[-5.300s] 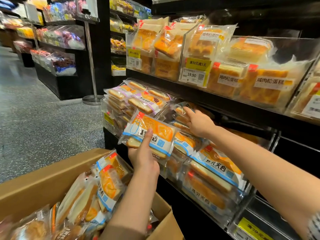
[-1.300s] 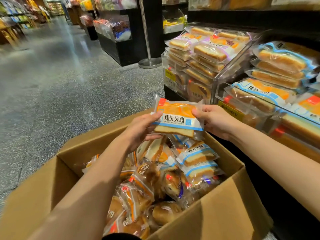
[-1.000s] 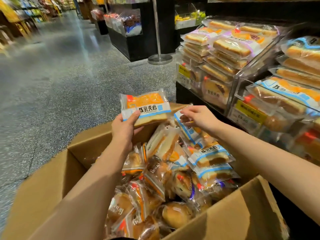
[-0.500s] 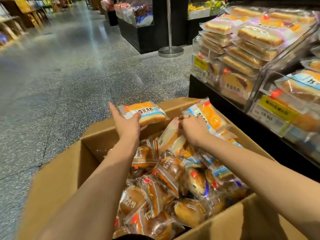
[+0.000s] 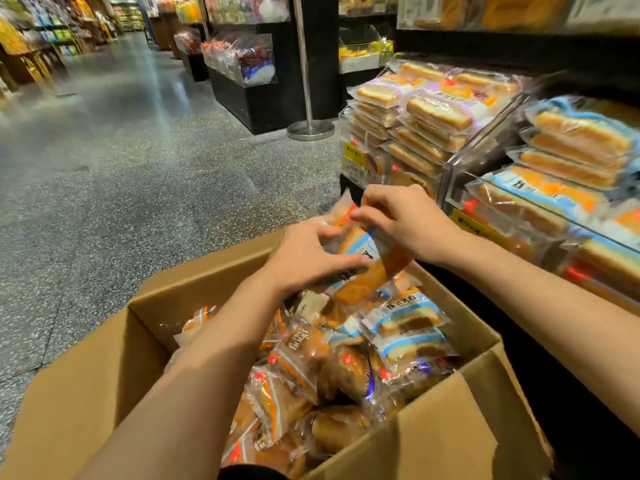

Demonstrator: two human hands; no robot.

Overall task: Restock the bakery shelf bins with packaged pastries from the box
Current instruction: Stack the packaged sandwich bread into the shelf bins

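Head view: above the far edge of an open cardboard box [image 5: 433,441], left hand [image 5: 304,258] and right hand [image 5: 405,226] close together, both curled onto the same clump of packaged pastries [image 5: 363,268] with orange-and-blue wrappers. Left fingers and thumb hooked round the near side of the clump; right fingertips pinching the wrapper tops at the far side. Number of packets in the clump impossible to tell, motion blur over the wrappers. Below the hands, box filled with more wrapped goods: blue-banded sandwich packets [image 5: 408,323] on the right, round buns in clear film [image 5: 343,372] toward the middle and near side. To the right, black bakery shelf with clear bins [image 5: 450,174]: one stacked with purple-labelled toast slices [image 5: 429,112], the next one with blue-labelled sandwich packets [image 5: 554,161], yellow price tag [image 5: 353,157] on a bin front. Further off, speckled floor [image 5: 138,168], a metal stanchion post [image 5: 304,64] on a round base, more display stands along the aisle.
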